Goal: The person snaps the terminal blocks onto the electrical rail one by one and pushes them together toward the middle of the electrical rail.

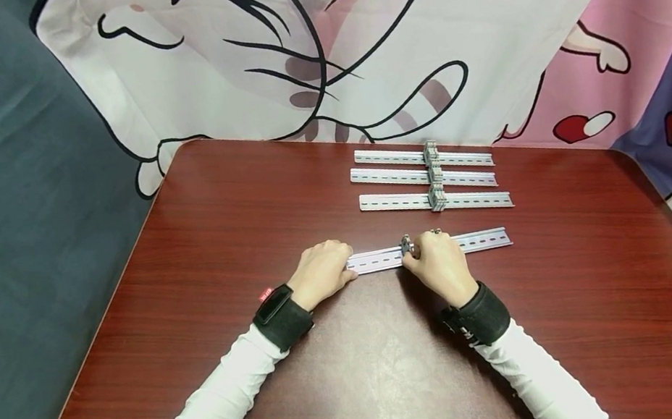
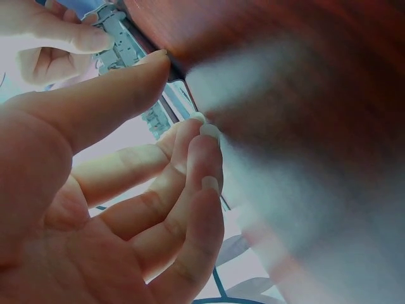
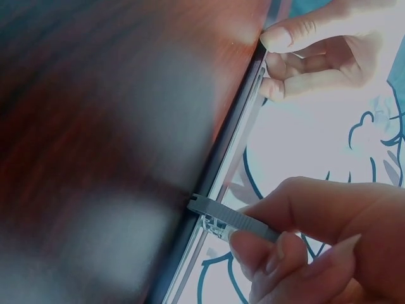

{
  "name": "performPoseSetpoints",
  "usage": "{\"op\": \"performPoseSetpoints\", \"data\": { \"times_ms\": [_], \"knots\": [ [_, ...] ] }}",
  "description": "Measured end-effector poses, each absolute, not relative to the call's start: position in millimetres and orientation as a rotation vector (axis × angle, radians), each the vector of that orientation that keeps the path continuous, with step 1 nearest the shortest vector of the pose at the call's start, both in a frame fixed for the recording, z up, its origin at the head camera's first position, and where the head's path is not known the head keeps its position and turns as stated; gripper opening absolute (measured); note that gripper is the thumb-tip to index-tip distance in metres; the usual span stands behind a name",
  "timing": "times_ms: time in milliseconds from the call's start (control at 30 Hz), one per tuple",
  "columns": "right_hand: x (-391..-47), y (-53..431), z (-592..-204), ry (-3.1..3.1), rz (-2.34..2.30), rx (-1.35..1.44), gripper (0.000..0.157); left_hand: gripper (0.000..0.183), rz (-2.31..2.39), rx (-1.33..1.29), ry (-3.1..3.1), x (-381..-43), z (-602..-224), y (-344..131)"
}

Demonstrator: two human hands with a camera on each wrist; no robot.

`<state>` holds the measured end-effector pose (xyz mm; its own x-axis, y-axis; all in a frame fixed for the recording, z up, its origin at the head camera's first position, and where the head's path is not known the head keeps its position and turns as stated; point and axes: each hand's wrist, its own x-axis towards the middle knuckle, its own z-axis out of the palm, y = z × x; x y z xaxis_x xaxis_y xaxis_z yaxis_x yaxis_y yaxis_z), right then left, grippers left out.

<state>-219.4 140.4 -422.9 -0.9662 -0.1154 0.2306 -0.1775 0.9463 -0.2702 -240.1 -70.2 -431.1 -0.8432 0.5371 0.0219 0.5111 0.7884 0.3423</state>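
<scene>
A slotted metal DIN rail (image 1: 377, 261) lies across the table in front of the person. My left hand (image 1: 322, 271) holds its left end, thumb on the near edge and fingers at the far side. About the middle of the rail, my right hand (image 1: 440, 265) pinches a grey terminal block (image 3: 231, 216) between thumb and fingers. In the right wrist view that block sits across the rail, its lower end at the rail's edge. From the head view, the right hand covers part of the rail and most of what it grips.
Behind the hands, three more DIN rails lie roughly parallel: a far one (image 1: 390, 156), a middle one (image 1: 386, 176) and a near one (image 1: 394, 202). Each carries grey terminal blocks (image 1: 437, 197) near its middle. A printed cloth (image 1: 386, 26) hangs behind the brown table (image 1: 228, 197).
</scene>
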Motion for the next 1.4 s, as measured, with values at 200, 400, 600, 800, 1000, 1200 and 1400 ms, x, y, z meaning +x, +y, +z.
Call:
{"op": "performPoseSetpoints", "data": {
  "times_ms": [200, 400, 600, 800, 1000, 1200, 1400],
  "knots": [
    [-219.3, 142.1, -421.6, -2.912, 0.429, 0.196, 0.04, 0.018, 0.528, 0.844, 2.897, -240.0, -430.4, -70.2],
    [-218.7, 143.5, -420.2, -2.916, 0.424, 0.166, 0.04, 0.017, 0.525, 0.854, 2.9, -239.0, -428.7, -70.4],
    [-219.2, 145.7, -420.1, -2.896, 0.395, 0.162, 0.043, 0.018, 0.514, 0.852, 2.901, -238.4, -427.5, -70.0],
    [-219.0, 147.3, -419.2, -2.929, 0.41, 0.077, 0.04, 0.017, 0.515, 0.847, 2.892, -238.5, -427.4, -70.1],
    [-218.1, 147.1, -414.9, -2.939, 0.441, 0.003, 0.038, 0.017, 0.521, 0.838, 2.884, -239.6, -427.5, -70.2],
    [-217.8, 147.6, -414.7, -2.94, 0.434, 0.008, 0.037, 0.017, 0.515, 0.831, 2.885, -239.4, -428.5, -70.0],
    [-218.6, 149.2, -415.0, -2.95, 0.432, -0.002, 0.038, 0.017, 0.513, 0.828, 2.891, -239.8, -429.3, -69.7]
  ]
}}
